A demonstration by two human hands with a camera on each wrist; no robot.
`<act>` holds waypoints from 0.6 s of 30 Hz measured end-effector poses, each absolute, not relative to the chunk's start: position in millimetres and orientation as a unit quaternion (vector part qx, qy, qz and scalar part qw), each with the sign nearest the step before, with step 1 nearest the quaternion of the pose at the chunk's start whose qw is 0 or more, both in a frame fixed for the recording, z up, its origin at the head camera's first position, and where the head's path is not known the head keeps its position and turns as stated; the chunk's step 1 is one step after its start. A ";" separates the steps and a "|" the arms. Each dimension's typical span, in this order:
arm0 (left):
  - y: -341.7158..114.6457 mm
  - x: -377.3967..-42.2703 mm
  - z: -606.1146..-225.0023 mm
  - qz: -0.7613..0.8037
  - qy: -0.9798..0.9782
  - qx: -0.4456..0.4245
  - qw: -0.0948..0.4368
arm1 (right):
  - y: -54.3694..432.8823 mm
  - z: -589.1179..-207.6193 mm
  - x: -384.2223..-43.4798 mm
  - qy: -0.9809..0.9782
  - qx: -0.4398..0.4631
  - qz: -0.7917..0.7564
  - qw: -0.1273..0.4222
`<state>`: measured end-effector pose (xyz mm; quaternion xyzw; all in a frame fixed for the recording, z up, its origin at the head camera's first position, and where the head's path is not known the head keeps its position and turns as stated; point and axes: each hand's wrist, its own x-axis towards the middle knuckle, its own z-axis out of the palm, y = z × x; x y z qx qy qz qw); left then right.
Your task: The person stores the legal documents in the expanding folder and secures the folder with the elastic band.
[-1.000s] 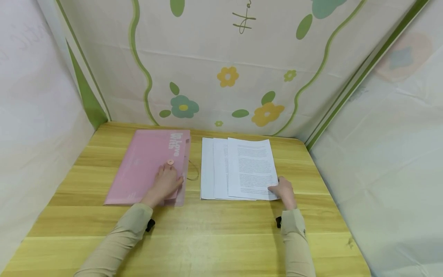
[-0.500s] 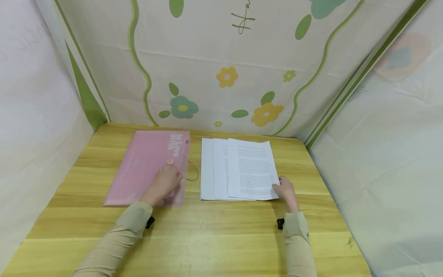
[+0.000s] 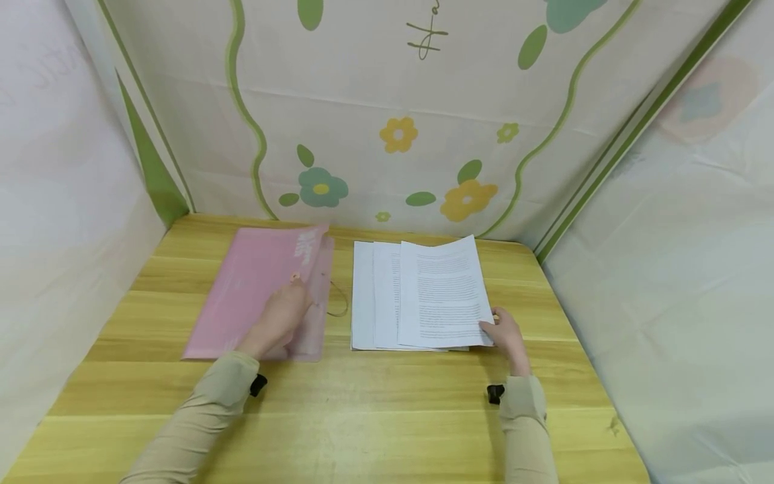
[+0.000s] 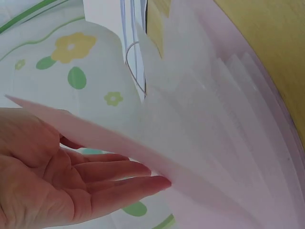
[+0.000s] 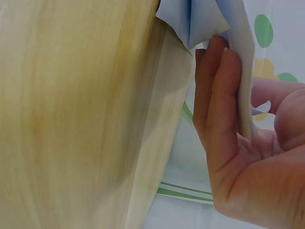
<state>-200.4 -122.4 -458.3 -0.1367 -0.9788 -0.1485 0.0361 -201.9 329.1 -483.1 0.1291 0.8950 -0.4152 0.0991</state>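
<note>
In the head view a pink accordion folder (image 3: 236, 296) lies on the left of the table. My left hand (image 3: 281, 316) holds its flap (image 4: 109, 133) at the edge by the button (image 3: 294, 276), raised off the folder body. Translucent dividers (image 4: 243, 105) fan out beneath, seen in the left wrist view. At the right, overlapping printed sheets (image 3: 444, 289) lie beside the folder. My right hand (image 3: 504, 336) grips the near right corner of the top sheets, thumb above and fingers below, and that side lifts and bends, as the right wrist view shows.
A thin cord loop (image 3: 340, 302) sticks out from the folder's right side. The wooden table (image 3: 363, 417) reaches a flower-printed fabric wall (image 3: 363, 134) at the back. Plain fabric walls stand at both sides.
My left hand has raised the folder's flap, which lay flat before. My right hand has shifted slightly right and lifted the right side of the top sheets.
</note>
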 end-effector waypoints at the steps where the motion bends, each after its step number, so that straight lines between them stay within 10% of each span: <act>1: -122.4 -201.3 -458.0 -0.176 -0.976 -0.119 0.039 | 329.3 -482.1 -201.4 0.894 0.128 -0.419 0.099; 18: -134.2 -207.1 -446.8 -0.310 -0.948 -0.045 -0.051 | 334.1 -476.3 -200.7 0.853 0.111 -0.497 0.114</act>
